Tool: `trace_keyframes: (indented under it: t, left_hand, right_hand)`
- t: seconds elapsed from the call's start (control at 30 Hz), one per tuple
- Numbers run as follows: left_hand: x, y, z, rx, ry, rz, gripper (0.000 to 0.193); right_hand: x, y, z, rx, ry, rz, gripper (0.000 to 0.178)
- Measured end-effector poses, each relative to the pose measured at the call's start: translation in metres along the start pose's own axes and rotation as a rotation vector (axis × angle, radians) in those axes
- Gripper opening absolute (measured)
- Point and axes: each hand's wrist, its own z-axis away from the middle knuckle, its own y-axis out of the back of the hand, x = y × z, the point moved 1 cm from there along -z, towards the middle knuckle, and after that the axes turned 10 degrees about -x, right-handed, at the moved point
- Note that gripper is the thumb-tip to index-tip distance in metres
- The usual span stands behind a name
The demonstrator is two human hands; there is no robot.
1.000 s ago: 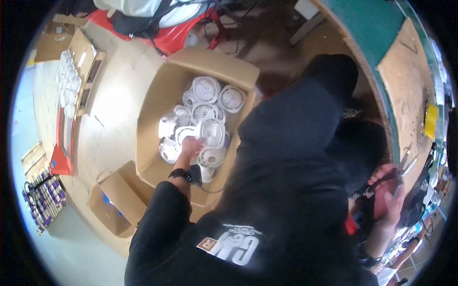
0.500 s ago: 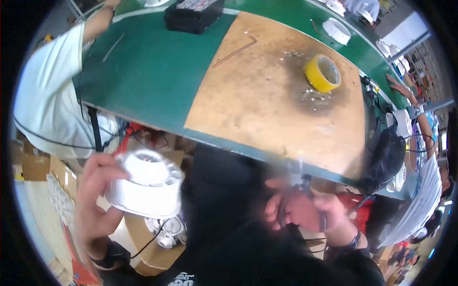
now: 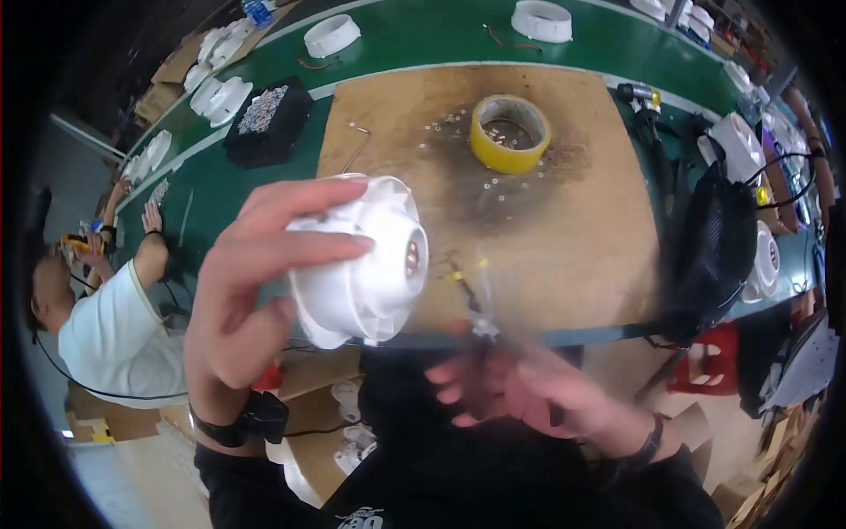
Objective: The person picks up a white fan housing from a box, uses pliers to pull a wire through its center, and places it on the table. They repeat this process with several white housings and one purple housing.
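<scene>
My left hand (image 3: 256, 273) grips a white round plastic housing (image 3: 352, 264) above the table's near edge. The housing is tilted, and its narrower end, with coppery parts in the central opening, faces right. To the right, my right hand (image 3: 520, 388) is closed around a dark-handled hand tool (image 3: 478, 309), with metal and a bit of yellow toward its far end. Motion smears this tool, so its exact kind cannot be told. Beyond both hands, a yellow tape roll (image 3: 508, 145) lies on a brown board (image 3: 564, 229), with small metal pieces inside and scattered around it.
A black box of small metal parts (image 3: 269, 119) stands at the left on the green table (image 3: 392, 57). White rings (image 3: 542, 21) sit at the back. A power tool (image 3: 648, 106) and a black mesh bag (image 3: 709, 256) lie right. A co-worker's arm (image 3: 150, 256) rests on the table at left.
The view has shifted over the table. My left hand has brought the housing up and to the right and turned it on its side. My right hand and its tool are now nearer to it.
</scene>
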Motion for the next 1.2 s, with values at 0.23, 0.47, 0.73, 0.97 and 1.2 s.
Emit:
trace_keyframes:
  t: [0.23, 0.47, 0.73, 0.97, 1.2]
  left_hand:
    - [-0.033, -0.020, -0.009, 0.263, 0.237, 0.269, 0.039]
    - [-0.042, -0.012, -0.019, 0.088, 0.229, 0.150, 0.040]
    - [-0.029, -0.020, -0.026, -0.002, 0.317, 0.323, 0.049]
    - [-0.025, -0.024, -0.029, -0.040, 0.280, 0.274, 0.048]
    - [-0.022, -0.025, -0.028, -0.015, 0.283, 0.314, 0.047]
  right_hand:
    - [0.011, 0.015, -0.011, -0.108, -0.168, -0.012, 0.079]
    - [0.003, 0.011, -0.009, -0.230, -0.212, -0.290, 0.072]
    - [-0.004, 0.018, 0.002, -0.271, -0.159, -0.274, 0.069]
    - [-0.003, 0.021, 0.001, -0.293, -0.181, -0.258, 0.068]
    - [-0.003, 0.017, 0.001, -0.233, -0.234, -0.271, 0.079]
